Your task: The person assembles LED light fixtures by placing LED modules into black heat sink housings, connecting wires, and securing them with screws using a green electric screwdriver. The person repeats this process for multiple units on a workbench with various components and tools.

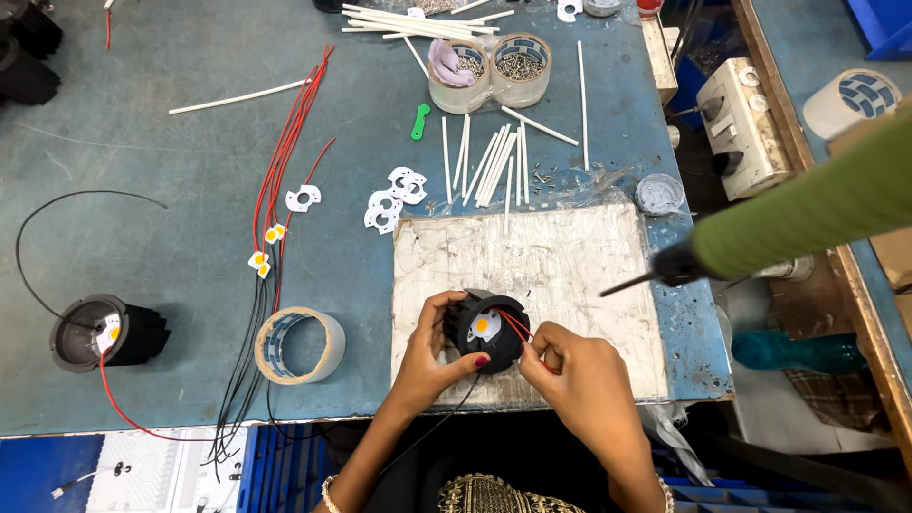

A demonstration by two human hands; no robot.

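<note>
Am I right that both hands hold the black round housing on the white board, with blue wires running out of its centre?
Not quite. In the head view the left hand and right hand do hold the black round housing over the white board, but the wires at its centre are red, not blue.

tape roll (300,345), white sleeves (491,163), two screw tubs (489,68) (clear), green driver (803,217), spare black housing (106,332).
</note>
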